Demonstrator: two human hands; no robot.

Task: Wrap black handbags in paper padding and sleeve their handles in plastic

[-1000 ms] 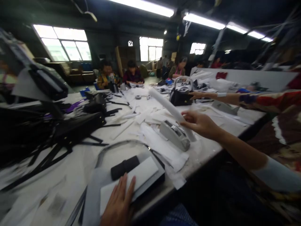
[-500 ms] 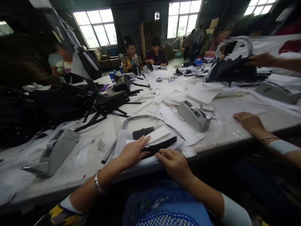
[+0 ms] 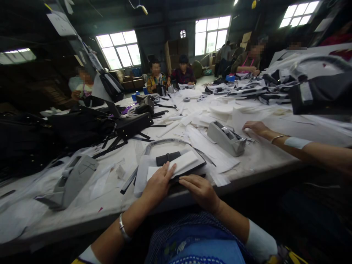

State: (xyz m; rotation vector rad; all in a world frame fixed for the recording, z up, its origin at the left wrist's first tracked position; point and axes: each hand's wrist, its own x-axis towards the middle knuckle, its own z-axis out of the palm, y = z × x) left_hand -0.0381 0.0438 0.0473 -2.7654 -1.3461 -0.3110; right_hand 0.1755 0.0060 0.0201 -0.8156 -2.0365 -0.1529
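On the table before me lies a flat black handbag [image 3: 196, 167], its long curved handle [image 3: 162, 142] wrapped in clear film. A folded white sheet [image 3: 183, 165] and a short black strap piece [image 3: 168, 157] rest on top. My left hand [image 3: 156, 186] lies over the white sheet with its fingers stretched out, pressing down. At the near edge of the handbag, my right hand [image 3: 200, 190] has its fingers pressed together on the black border. The fingertips of that hand are partly hidden.
Grey tape dispensers stand to the right [image 3: 227, 137] and left [image 3: 73, 179]. A co-worker's hand [image 3: 257, 128] rests near the right one. Black bags [image 3: 134, 124] with loose straps lie at left; another black bag [image 3: 320, 93] is at far right. Paper scraps cover the middle.
My right hand has shifted slightly left along the bag's near edge; less of the black border shows. A co-worker's hand moved left toward the dispenser. The black bag at right moved nearer and rightward.
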